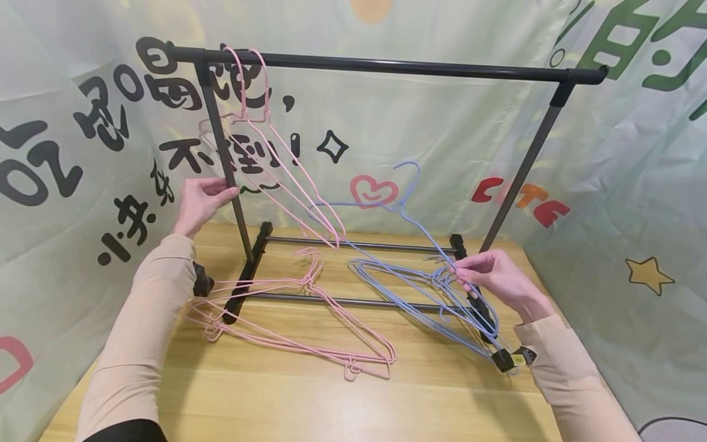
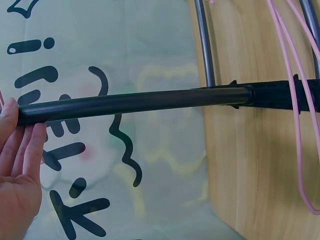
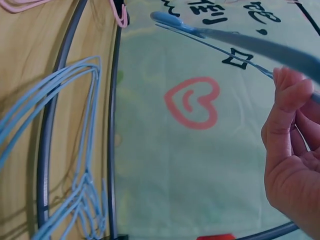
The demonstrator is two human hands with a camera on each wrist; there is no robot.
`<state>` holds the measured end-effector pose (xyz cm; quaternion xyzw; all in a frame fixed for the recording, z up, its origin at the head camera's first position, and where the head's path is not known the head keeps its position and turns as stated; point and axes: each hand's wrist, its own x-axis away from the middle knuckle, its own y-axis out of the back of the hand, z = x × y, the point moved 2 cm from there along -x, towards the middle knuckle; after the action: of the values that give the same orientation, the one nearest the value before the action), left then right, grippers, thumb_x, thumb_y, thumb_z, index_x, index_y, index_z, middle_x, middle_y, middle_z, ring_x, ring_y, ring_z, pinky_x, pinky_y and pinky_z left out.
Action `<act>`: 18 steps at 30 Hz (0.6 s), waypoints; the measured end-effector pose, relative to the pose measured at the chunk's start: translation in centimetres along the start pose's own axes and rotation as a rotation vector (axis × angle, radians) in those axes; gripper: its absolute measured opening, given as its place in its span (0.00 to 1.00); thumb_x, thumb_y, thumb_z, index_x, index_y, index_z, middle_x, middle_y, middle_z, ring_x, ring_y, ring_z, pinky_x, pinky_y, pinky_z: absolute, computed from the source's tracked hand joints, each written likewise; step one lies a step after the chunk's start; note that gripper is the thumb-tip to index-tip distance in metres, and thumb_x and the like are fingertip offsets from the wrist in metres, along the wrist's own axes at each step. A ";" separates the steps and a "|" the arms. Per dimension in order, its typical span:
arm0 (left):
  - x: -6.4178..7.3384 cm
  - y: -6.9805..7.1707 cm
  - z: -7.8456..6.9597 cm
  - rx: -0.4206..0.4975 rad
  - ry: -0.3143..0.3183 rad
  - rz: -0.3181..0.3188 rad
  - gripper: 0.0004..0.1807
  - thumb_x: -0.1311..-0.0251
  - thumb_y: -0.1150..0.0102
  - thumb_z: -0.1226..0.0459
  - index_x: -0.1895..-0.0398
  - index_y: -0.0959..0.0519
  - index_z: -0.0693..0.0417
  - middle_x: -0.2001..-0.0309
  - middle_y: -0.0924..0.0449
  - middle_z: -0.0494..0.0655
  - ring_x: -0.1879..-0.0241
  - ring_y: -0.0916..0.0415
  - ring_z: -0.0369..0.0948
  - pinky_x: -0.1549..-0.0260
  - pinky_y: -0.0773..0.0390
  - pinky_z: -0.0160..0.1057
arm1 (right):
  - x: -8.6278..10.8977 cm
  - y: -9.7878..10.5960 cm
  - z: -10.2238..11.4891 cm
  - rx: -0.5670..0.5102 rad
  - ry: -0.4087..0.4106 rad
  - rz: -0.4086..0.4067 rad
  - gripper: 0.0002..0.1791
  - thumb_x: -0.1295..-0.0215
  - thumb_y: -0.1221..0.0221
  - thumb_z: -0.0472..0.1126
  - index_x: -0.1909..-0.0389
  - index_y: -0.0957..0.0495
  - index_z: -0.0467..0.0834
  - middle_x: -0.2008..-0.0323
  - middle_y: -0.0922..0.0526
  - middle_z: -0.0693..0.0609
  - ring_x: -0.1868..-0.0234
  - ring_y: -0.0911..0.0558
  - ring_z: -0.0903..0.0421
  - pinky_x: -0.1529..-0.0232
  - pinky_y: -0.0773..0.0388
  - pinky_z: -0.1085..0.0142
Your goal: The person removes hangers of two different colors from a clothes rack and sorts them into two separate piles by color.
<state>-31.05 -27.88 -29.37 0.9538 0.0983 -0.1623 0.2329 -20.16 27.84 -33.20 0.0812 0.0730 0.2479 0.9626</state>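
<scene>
Head view: at the left, left hand [image 1: 200,205] pinching the rack's left post [image 1: 239,216] between thumb and fingers. Just to its right, two hung pink hangers [image 1: 267,98] hooked over the left end of the top rail [image 1: 386,64], and lower and nearer, loose pink hangers [image 1: 307,283] lying overlapped on the worktop [image 1: 287,405]. Farther right, the lifted blue hanger [image 1: 402,207]: raised above the worktop, hook up, tilted, with its right shoulder pinched by thumb and fingertips of the right hand [image 1: 499,276]. Below, at the right, a nested pile of blue hangers [image 1: 440,279]; contact with the lifted one hard to tell. By the look of it, light, thin and fairly stiff, likely to flex a little rather than break, with a smooth surface apt to slide or swivel in a loose pinch. Probably best held close under the neck for balance; held out along the shoulder, as now, likely to tip. Probably prone to snagging on neighbouring hooks, so worth keeping well apart from the pile.
</scene>
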 end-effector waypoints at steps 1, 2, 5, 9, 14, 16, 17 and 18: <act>0.0 0.0 0.0 0.004 0.001 0.001 0.25 0.39 0.30 0.59 0.46 0.19 0.70 0.67 0.13 0.25 0.70 0.21 0.16 0.64 0.22 0.18 | 0.1 0.1 -0.2 -0.003 -0.003 0.003 0.17 0.30 0.44 0.26 0.62 0.12 0.49 0.73 0.13 0.57 0.75 0.18 0.63 0.74 0.19 0.70; 0.0 0.0 0.0 0.009 0.002 0.002 0.25 0.39 0.30 0.59 0.46 0.19 0.70 0.66 0.13 0.27 0.70 0.21 0.16 0.64 0.22 0.18 | 0.3 0.1 -0.5 -0.006 -0.008 0.004 0.17 0.29 0.45 0.27 0.62 0.12 0.49 0.73 0.13 0.57 0.75 0.18 0.63 0.73 0.19 0.70; 0.0 0.0 0.0 0.015 0.007 0.004 0.26 0.39 0.30 0.57 0.46 0.19 0.70 0.66 0.13 0.28 0.70 0.21 0.16 0.64 0.22 0.18 | 0.6 0.4 -1.3 -0.008 -0.026 0.005 0.17 0.29 0.45 0.27 0.62 0.12 0.49 0.73 0.14 0.57 0.75 0.18 0.64 0.74 0.20 0.72; 0.0 0.0 0.0 0.017 0.015 0.011 0.26 0.38 0.31 0.58 0.45 0.20 0.70 0.67 0.14 0.26 0.70 0.21 0.16 0.63 0.22 0.18 | 1.0 0.8 -2.5 -0.038 -0.041 0.026 0.18 0.28 0.47 0.27 0.61 0.12 0.49 0.73 0.14 0.57 0.75 0.18 0.65 0.74 0.21 0.73; -0.1 0.0 0.0 0.027 0.022 0.016 0.26 0.39 0.30 0.58 0.45 0.20 0.70 0.66 0.13 0.27 0.69 0.20 0.17 0.63 0.22 0.18 | 1.5 1.1 -3.9 -0.078 -0.042 0.057 0.19 0.27 0.49 0.26 0.59 0.12 0.48 0.72 0.14 0.58 0.74 0.18 0.66 0.73 0.21 0.74; 0.0 0.0 0.0 0.027 0.023 0.012 0.26 0.39 0.30 0.58 0.45 0.20 0.70 0.66 0.13 0.27 0.70 0.20 0.17 0.63 0.22 0.18 | 1.7 1.2 -4.3 -0.078 -0.045 0.057 0.19 0.27 0.49 0.26 0.59 0.12 0.48 0.72 0.14 0.58 0.73 0.18 0.66 0.73 0.21 0.74; 0.0 0.0 0.0 0.024 0.023 0.012 0.27 0.39 0.30 0.58 0.45 0.20 0.70 0.66 0.13 0.27 0.70 0.20 0.17 0.63 0.22 0.18 | 1.8 1.2 -4.5 -0.080 -0.046 0.058 0.19 0.27 0.49 0.26 0.59 0.12 0.48 0.72 0.14 0.58 0.73 0.18 0.66 0.73 0.22 0.74; 0.0 0.0 0.0 0.019 0.021 0.010 0.27 0.39 0.30 0.57 0.45 0.19 0.70 0.66 0.13 0.27 0.70 0.21 0.16 0.63 0.22 0.18 | 1.9 1.3 -4.7 -0.083 -0.052 0.058 0.19 0.27 0.49 0.26 0.59 0.12 0.48 0.72 0.14 0.58 0.73 0.18 0.66 0.73 0.22 0.74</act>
<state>-31.11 -27.86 -29.39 0.9581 0.0944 -0.1520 0.2238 -19.91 30.43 -37.70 0.0496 0.0351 0.2763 0.9591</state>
